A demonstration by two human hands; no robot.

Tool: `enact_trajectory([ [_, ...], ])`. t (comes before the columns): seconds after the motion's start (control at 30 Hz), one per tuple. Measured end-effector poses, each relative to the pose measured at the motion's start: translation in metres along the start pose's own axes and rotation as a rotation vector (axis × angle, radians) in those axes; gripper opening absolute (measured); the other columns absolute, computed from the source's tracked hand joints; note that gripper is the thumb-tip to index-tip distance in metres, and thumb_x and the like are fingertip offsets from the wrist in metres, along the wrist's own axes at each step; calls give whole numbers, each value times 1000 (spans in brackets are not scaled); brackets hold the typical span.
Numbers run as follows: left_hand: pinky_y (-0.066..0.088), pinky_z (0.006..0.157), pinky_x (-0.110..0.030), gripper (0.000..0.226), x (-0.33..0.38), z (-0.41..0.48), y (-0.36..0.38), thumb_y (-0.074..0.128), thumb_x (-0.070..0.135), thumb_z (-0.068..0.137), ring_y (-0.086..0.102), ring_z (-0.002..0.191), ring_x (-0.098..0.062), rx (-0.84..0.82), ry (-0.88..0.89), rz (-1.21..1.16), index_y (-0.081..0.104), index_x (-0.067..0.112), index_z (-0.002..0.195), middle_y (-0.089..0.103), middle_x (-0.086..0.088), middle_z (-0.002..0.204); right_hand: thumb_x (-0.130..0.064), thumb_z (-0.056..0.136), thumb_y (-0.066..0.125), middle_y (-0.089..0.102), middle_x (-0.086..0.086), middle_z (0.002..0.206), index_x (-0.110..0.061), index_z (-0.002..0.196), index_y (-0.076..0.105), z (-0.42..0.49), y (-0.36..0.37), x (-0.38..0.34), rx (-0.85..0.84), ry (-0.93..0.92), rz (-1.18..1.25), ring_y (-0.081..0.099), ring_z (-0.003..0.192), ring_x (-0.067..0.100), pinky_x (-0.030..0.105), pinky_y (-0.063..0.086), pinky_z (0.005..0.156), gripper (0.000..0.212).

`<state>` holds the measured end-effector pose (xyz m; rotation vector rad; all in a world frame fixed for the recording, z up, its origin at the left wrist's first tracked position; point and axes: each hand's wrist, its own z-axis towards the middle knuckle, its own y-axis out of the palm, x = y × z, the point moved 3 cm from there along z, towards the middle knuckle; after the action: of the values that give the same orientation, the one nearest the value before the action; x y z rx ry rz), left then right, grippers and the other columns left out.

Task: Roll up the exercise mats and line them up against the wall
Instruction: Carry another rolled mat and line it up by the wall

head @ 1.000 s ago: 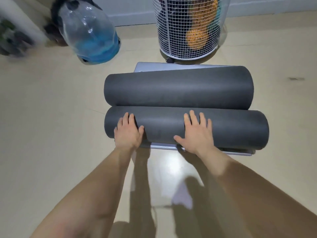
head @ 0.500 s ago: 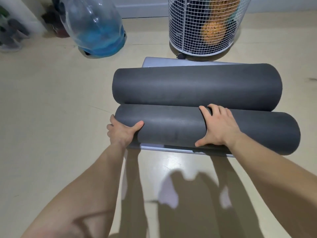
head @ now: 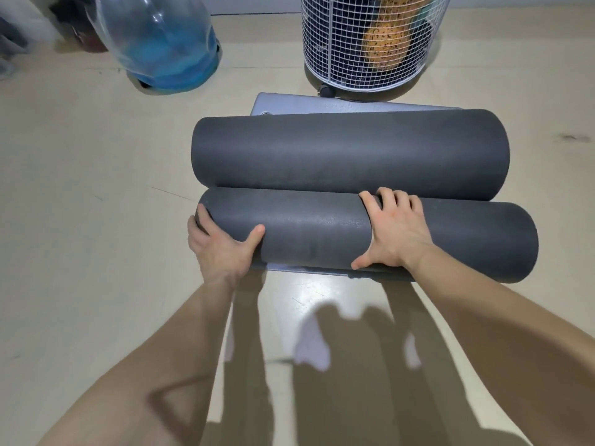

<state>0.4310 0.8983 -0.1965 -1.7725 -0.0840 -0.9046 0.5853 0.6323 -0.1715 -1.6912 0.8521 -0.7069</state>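
Two rolled dark grey exercise mats lie side by side on a flat pale grey mat (head: 354,107) on the floor. The far roll (head: 347,156) rests untouched. The near roll (head: 315,236) is in both my hands. My left hand (head: 222,246) grips its left end, thumb on top and fingers around the end. My right hand (head: 391,233) wraps over the roll's middle, fingers curled over the top into the gap between the rolls, thumb at the front underside.
A white wire-mesh basket (head: 370,53) holding an orange item stands just behind the mats. A large clear blue water jug (head: 161,43) sits at the back left. Dark items lie blurred in the far left corner. Beige floor surrounds the mats.
My hands went from resting flat on top of the near roll to gripping it: the left moved to its left end, the right curled over its top. The view shifted closer.
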Motion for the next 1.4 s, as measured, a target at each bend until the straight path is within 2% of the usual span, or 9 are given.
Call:
enact_trajectory([
  [0.13, 34, 115, -49, 121, 14, -46, 28, 71, 65, 84, 39, 139, -43, -47, -469, -260, -4, 13, 162, 19, -20, 163, -92, 36, 72, 29, 10, 151, -26, 154, 14, -2, -2, 0, -33, -7, 11, 30, 138, 35, 49, 22, 117, 147],
  [0.27, 52, 101, -54, 120, 37, -95, 69, 57, 99, 59, 58, 113, -37, -355, -874, -630, 42, 13, 142, 58, -11, 137, -88, 55, 65, 22, 10, 158, -27, 157, 10, 5, -2, 6, -93, -40, 97, 21, 146, 34, 51, 15, 122, 131],
  [0.33, 51, 103, -58, 143, 46, -100, 95, 49, 112, 31, 63, 119, -38, -389, -878, -692, 50, 13, 133, 62, -8, 135, -80, 66, 66, 20, 7, 162, -27, 159, 10, 9, -1, 11, -117, -62, 154, 16, 151, 30, 52, 10, 123, 121],
  [0.43, 48, 107, -51, 138, 65, -111, 119, 51, 110, 18, 62, 106, -27, -307, -891, -736, 44, 18, 120, 56, 0, 120, -76, 72, 69, 16, 4, 166, -26, 162, 8, 12, 1, 16, -141, -86, 198, 13, 154, 26, 51, 7, 124, 120],
  [0.7, 53, 98, -46, 110, 84, -117, 113, 72, 94, 47, 61, 94, -24, -173, -951, -815, 44, 14, 117, 59, 2, 103, -71, 71, 76, 20, 3, 164, -26, 161, 11, 17, 4, 20, -138, -95, 278, 13, 153, 26, 50, 4, 125, 119],
  [0.83, 51, 100, -50, 135, 87, -119, 116, 67, 98, 30, 58, 108, -34, -128, -998, -793, 37, 19, 135, 54, -3, 119, -72, 71, 77, 21, 3, 163, -26, 160, 12, 18, 8, 22, -127, -95, 295, 14, 153, 26, 50, 2, 125, 119],
  [0.97, 52, 97, -48, 118, 87, -118, 116, 73, 94, 37, 61, 102, -32, -134, -975, -795, 39, 16, 119, 59, -4, 112, -72, 70, 78, 24, 3, 162, -27, 160, 15, 18, 11, 24, -100, -96, 309, 15, 153, 26, 50, 2, 125, 119],
  [1.17, 33, 63, -30, 108, 101, -121, 119, 79, 83, 59, 40, 72, -14, -208, -856, -681, 31, 8, 120, 37, 2, 101, -75, 66, 79, 28, 2, 160, -29, 160, 19, 20, 13, 28, -85, -87, 308, 20, 151, 26, 47, 9, 125, 121],
  [1.4, 43, 83, -39, 115, 94, -129, 111, 79, 87, 50, 51, 96, -29, -231, -879, -621, 27, 14, 123, 45, -4, 131, -94, 52, 68, 37, 1, 152, -30, 159, 28, 9, 2, 27, -168, -46, 225, 34, 137, 30, 47, 30, 108, 131],
])
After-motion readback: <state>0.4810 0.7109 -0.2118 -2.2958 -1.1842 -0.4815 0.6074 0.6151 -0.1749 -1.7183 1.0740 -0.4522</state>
